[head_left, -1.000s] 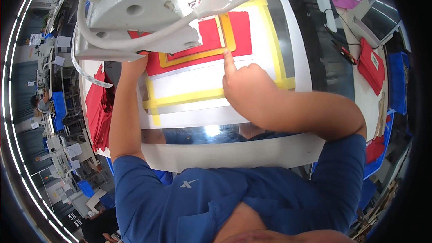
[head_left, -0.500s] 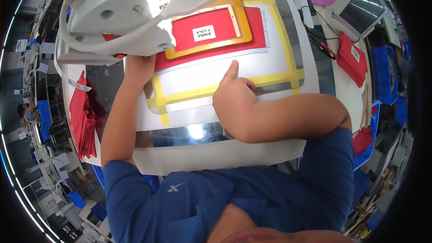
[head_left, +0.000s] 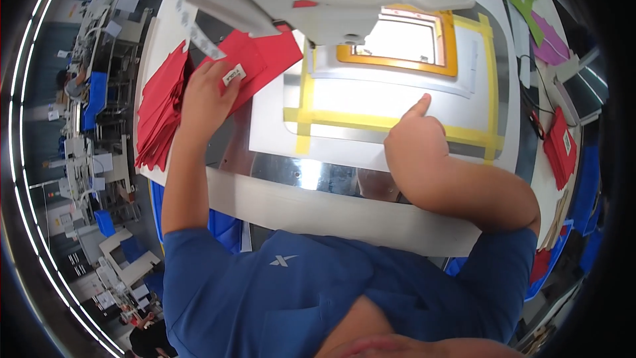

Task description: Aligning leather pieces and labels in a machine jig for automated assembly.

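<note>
My left hand point(head_left: 209, 96) is closed on a flat red fabric piece point(head_left: 265, 59) with a small white label, left of the machine's work plate. Its fingers lie over the labelled part, close to a stack of red pieces point(head_left: 162, 106). My right hand point(head_left: 417, 139) rests near the front strip of yellow tape, index finger stretched out on the white sheet point(head_left: 371, 96) and the other fingers curled. No item shows in it. Ahead of that fingertip sits a yellow-orange rectangular frame point(head_left: 397, 63), with bare white surface inside it.
A grey-white sewing machine head point(head_left: 285, 0) overhangs the plate at upper left. Yellow tape point(head_left: 493, 86) borders the work area. More labelled red pieces point(head_left: 562, 152) lie at the right edge, near a purple piece point(head_left: 551, 46) and a green piece point(head_left: 527, 10).
The red piece has come out from the yellow-orange frame and moved left with my left hand. My right hand keeps its pointing pose. The whole view has shifted.
</note>
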### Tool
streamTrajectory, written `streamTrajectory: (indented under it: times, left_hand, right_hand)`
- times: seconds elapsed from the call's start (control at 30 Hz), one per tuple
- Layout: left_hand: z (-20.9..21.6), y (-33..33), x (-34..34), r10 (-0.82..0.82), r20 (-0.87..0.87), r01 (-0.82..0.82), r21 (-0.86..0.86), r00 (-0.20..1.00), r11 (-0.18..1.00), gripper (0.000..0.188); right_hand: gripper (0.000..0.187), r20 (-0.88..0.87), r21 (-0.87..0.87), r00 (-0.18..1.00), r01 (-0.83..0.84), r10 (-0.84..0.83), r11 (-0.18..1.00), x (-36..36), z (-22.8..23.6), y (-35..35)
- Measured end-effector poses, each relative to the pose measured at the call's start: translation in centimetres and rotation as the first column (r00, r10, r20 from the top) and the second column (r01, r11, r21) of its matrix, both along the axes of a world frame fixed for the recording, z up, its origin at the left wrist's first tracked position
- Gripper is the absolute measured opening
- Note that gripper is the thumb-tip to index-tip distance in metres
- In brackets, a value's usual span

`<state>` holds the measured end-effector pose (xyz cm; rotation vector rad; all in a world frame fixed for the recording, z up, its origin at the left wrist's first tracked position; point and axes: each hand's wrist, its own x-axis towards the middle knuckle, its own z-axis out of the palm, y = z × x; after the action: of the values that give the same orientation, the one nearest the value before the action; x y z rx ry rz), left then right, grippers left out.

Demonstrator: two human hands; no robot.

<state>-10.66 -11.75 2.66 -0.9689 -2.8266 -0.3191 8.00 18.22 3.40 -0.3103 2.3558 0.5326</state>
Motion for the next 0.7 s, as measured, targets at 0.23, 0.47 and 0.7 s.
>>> streamTrajectory:
  times: [0.23, 0.47, 0.7]
  left_hand:
    - [-2.1, -1.6, -1.2, -0.105, -0.007, 0.103, -0.116, 0.994, 0.988, 0.015]
    - [-2.4, -2.9, -1.8, -0.218, -0.159, 0.156, -0.333, 0.963, 0.93, 0.019]
    - [7.2, -8.8, 4.0, 0.054, 0.42, -0.276, 0.488, 0.906, 0.828, 0.027]
  right_hand:
    - [0.046, -0.08, -0.005, 0.997, 0.004, -0.004, 1.0, 0.3, 0.0, 0.1]
    - [0.047, -0.079, -0.05, 0.995, 0.057, -0.061, 0.997, 0.1, -0.6, 0.3]
    - [0.048, -0.111, -0.045, 0.994, -0.003, -0.002, 0.999, 0.9, -1.4, 0.8]
